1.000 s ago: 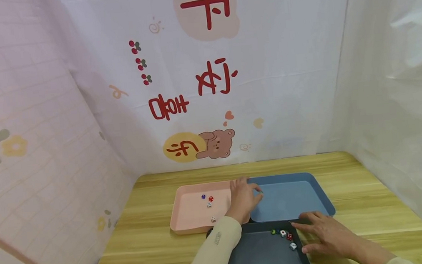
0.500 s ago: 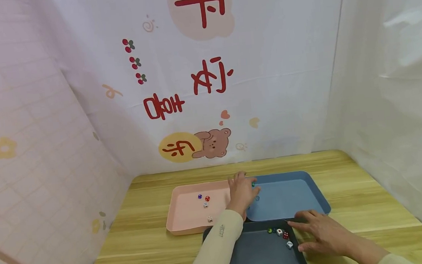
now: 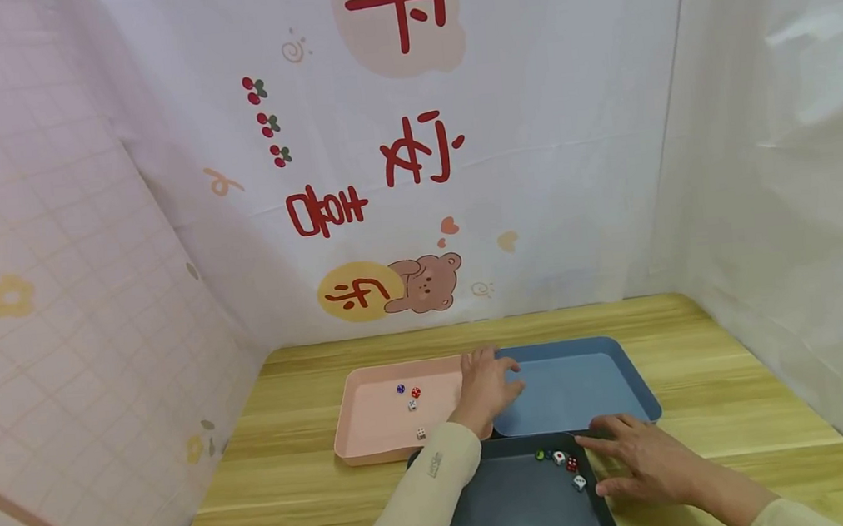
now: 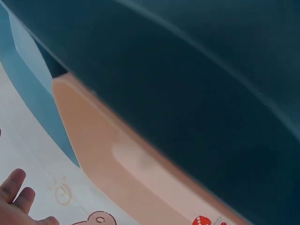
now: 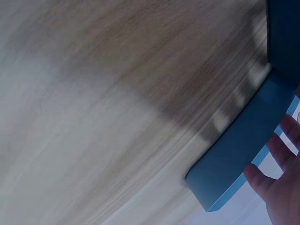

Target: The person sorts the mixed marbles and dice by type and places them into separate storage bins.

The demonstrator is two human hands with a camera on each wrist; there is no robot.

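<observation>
My left hand (image 3: 487,387) reaches over the adjoining edges of the pink tray (image 3: 362,444) and the blue tray (image 3: 576,391). Its thumb and index finger stand apart, and no die shows between them. In the pink tray lie a blue die (image 3: 401,388), a red die (image 3: 415,392) and two white ones. Beside the dark tray (image 3: 518,505), my right hand (image 3: 646,465) spreads its fingers along the right rim, the index tip at the corner. Several dice, including a green die (image 3: 539,455) and a dark red die (image 3: 572,464), sit in that tray's far right corner.
The three trays stand close together on a wood-grain table (image 3: 277,501). A white printed cloth (image 3: 559,201) hangs behind it, with further cloth walls at both sides. In the left wrist view, a dark tray wall (image 4: 164,93) fills much of the picture.
A second ago my left thumb and index finger pinched a small die; they have since parted. Dice seen by that hand half a second ago are out of sight. The right hand stays put.
</observation>
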